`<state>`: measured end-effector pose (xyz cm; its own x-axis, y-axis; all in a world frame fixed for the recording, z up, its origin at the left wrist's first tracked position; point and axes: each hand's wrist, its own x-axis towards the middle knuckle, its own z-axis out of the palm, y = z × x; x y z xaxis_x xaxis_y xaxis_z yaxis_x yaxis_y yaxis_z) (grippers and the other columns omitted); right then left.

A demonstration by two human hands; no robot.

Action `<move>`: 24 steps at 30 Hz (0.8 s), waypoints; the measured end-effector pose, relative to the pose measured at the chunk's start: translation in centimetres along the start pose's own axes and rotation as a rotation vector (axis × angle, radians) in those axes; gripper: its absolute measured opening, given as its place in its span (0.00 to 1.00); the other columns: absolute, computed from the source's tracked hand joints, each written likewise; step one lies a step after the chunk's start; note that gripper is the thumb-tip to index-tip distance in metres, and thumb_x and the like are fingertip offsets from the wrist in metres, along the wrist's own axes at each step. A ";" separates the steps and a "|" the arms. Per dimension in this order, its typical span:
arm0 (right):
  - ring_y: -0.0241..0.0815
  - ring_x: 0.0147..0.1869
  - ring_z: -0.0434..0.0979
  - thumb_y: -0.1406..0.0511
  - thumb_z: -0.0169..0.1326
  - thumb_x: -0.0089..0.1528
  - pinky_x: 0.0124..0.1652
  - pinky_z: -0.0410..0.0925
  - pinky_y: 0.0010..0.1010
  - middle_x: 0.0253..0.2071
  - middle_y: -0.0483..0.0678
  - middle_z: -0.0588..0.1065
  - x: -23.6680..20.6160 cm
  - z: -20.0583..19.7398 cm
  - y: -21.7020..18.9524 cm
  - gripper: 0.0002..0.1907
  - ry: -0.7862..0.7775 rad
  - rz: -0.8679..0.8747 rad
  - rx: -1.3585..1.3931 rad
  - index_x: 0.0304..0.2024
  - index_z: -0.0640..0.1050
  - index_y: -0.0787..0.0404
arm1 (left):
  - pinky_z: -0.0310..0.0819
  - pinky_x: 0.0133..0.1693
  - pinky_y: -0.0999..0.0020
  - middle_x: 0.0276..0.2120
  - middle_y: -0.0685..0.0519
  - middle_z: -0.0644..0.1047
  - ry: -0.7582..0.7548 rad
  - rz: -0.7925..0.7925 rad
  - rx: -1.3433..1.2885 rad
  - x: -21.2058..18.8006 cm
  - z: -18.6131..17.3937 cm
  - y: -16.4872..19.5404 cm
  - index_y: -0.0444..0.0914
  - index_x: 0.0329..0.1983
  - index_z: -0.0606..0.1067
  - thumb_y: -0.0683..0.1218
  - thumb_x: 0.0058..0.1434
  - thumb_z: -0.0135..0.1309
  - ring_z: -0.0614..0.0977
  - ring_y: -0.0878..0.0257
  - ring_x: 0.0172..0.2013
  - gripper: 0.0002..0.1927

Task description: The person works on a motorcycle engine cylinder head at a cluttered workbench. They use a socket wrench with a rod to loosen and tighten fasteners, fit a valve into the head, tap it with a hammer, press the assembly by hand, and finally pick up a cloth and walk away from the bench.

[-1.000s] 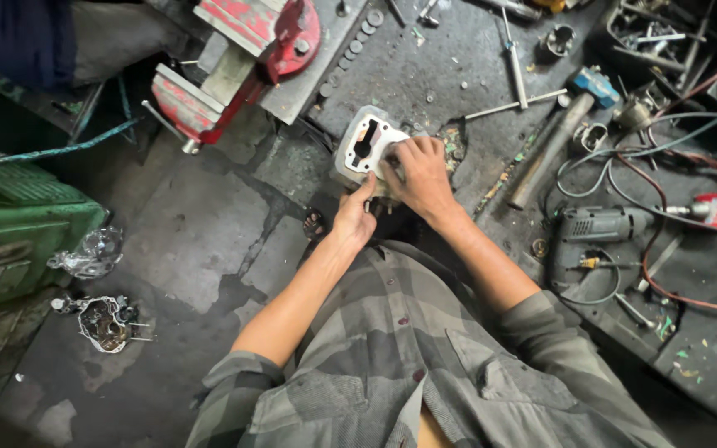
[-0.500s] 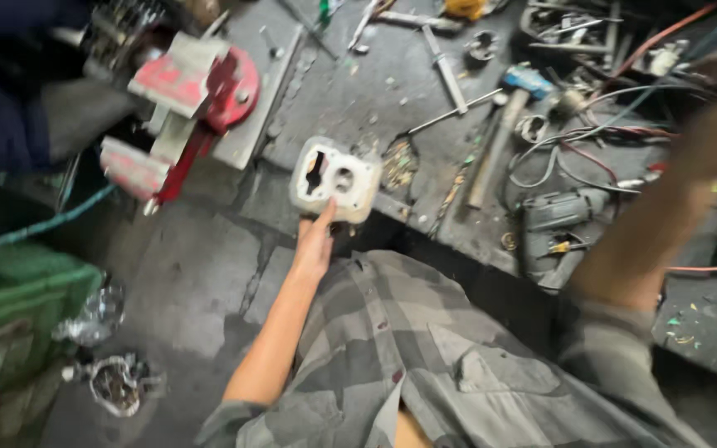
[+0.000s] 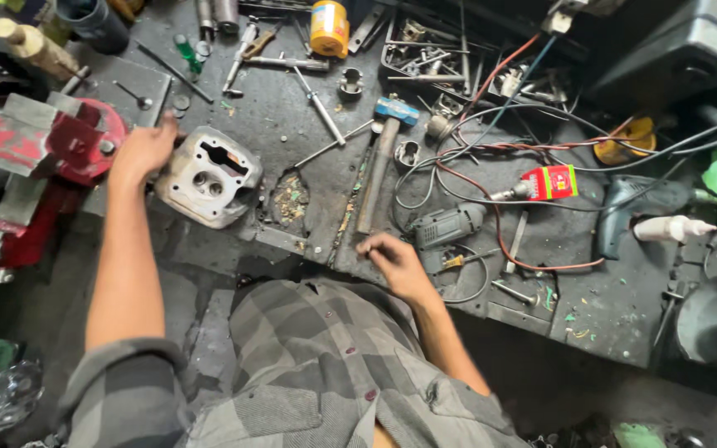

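**Operator:** One piece is what I'm watching here: the pale grey cast-metal engine housing [image 3: 209, 176] with two round bores and a slotted opening. It lies face up on the dark, grimy metal workbench [image 3: 292, 108], towards the left end, just beside the red bench vise [image 3: 60, 149].

**Observer:** Is it clamped?

**Operator:** No. It sits free on the bench, outside the vise. The left hand [image 3: 144, 149] is laid against its upper left corner. I see the back of that hand only, so I cannot tell whether the fingers have closed round the edge or merely rest there.

**Observer:** And the other hand?

**Operator:** The right hand [image 3: 393, 261] is well apart from the housing, at the near edge of the bench. Its fingers are loosely curled and I see nothing in them. It is nearest to the grey electric drill [image 3: 446, 226], which lies just beyond it, untouched.

**Observer:** So how far along do you judge it?

**Operator:** Early, I'd say. The housing is placed and steadied, but no tool is on it. The wooden-handled hammer with the blue head [image 3: 378, 170] lies between the two hands, not picked up. The bores look empty, with nothing fitted that I can make out.
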<state>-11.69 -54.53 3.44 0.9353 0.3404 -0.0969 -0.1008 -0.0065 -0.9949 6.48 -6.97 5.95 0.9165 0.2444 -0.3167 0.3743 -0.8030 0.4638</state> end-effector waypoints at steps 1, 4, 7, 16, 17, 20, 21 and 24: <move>0.36 0.50 0.78 0.75 0.52 0.65 0.52 0.72 0.29 0.44 0.47 0.78 1.1 -0.6 -1.5 0.08 0.022 -0.031 -0.105 0.46 0.78 0.66 | 0.69 0.53 0.44 0.39 0.27 0.78 0.028 0.019 -0.035 0.7 0.1 1.4 0.35 0.45 0.82 0.75 0.74 0.32 0.78 0.31 0.50 0.43; 0.36 0.47 0.79 0.75 0.56 0.63 0.49 0.72 0.29 0.41 0.47 0.78 5.2 -2.0 -4.3 0.08 0.069 -0.116 -0.354 0.45 0.79 0.65 | 0.70 0.52 0.45 0.39 0.31 0.79 0.171 0.091 -0.094 0.9 0.4 2.6 0.39 0.46 0.83 0.72 0.76 0.33 0.78 0.31 0.48 0.39; 0.34 0.46 0.79 0.75 0.56 0.65 0.48 0.72 0.27 0.43 0.46 0.80 9.9 -2.4 -5.9 0.08 0.167 -0.155 -0.314 0.47 0.77 0.64 | 0.73 0.48 0.46 0.43 0.43 0.83 0.633 0.498 -0.102 -1.0 -0.1 2.4 0.38 0.47 0.83 0.57 0.76 0.47 0.81 0.39 0.46 0.21; 0.33 0.46 0.78 0.74 0.55 0.74 0.47 0.72 0.25 0.43 0.46 0.79 27.6 -1.4 -9.0 0.02 0.429 -0.299 -0.270 0.47 0.74 0.66 | 0.75 0.46 0.63 0.45 0.44 0.79 0.517 0.417 -0.493 -6.2 -5.7 -8.6 0.34 0.52 0.78 0.37 0.70 0.55 0.82 0.52 0.44 0.09; 0.33 0.46 0.80 0.74 0.55 0.73 0.47 0.73 0.24 0.43 0.45 0.80 30.2 -1.7 -9.0 0.02 0.464 -0.333 -0.266 0.46 0.73 0.65 | 0.75 0.47 0.63 0.45 0.44 0.79 0.532 0.422 -0.482 -6.3 -5.9 -10.2 0.34 0.52 0.78 0.37 0.70 0.55 0.82 0.52 0.45 0.08; 0.31 0.45 0.76 0.75 0.59 0.72 0.46 0.70 0.23 0.41 0.43 0.77 37.0 -1.7 -8.4 0.05 0.527 -0.426 -0.499 0.46 0.74 0.67 | 0.75 0.47 0.64 0.43 0.45 0.79 0.504 0.362 -0.551 -5.0 -6.3 -14.5 0.35 0.50 0.78 0.37 0.69 0.55 0.82 0.54 0.44 0.08; 0.30 0.43 0.74 0.75 0.61 0.71 0.43 0.68 0.23 0.39 0.43 0.76 38.8 -1.4 -8.1 0.06 0.550 -0.411 -0.580 0.45 0.75 0.67 | 0.76 0.45 0.65 0.42 0.46 0.80 0.484 0.325 -0.585 -4.7 -6.4 -15.7 0.35 0.50 0.79 0.37 0.69 0.55 0.82 0.55 0.42 0.08; 0.36 0.48 0.75 0.79 0.58 0.68 0.51 0.72 0.28 0.44 0.47 0.77 42.0 0.9 -8.0 0.06 0.492 -0.449 -0.700 0.46 0.77 0.69 | 0.76 0.48 0.65 0.44 0.47 0.80 0.467 0.355 -0.648 -2.9 -6.2 -18.0 0.35 0.50 0.78 0.36 0.70 0.55 0.82 0.55 0.44 0.08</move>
<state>28.13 -39.36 7.37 0.8909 0.0167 0.4539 0.3769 -0.5848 -0.7183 -2.05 10.11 3.65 0.9052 0.3500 0.2410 -0.0674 -0.4416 0.8947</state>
